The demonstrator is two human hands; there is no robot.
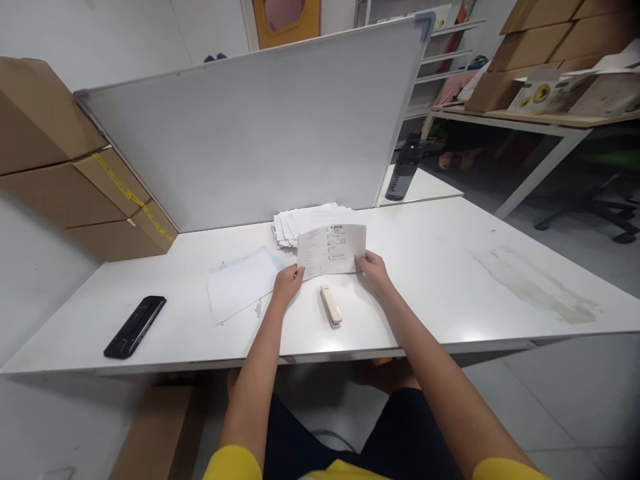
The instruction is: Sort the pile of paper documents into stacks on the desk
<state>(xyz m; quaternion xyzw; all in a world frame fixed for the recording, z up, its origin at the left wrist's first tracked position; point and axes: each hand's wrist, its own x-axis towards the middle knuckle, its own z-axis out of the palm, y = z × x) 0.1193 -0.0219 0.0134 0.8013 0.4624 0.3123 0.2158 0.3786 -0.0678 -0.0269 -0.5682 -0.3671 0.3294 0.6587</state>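
Between my two hands, tilted up above the table, is a printed paper sheet with dark text and a heading at its upper right. My left hand pinches its lower left edge, thumb in front. At the lower right edge, my right hand grips it the same way. A cream stapler lies on the table just below the paper. Behind the held sheet sits a fanned stack of papers. To the left of my left hand, a few loose white sheets lie flat.
A black phone lies at the left of the white table. A whiteboard stands along the back edge. Cardboard boxes are stacked at the left. A dark bottle stands at the back right.
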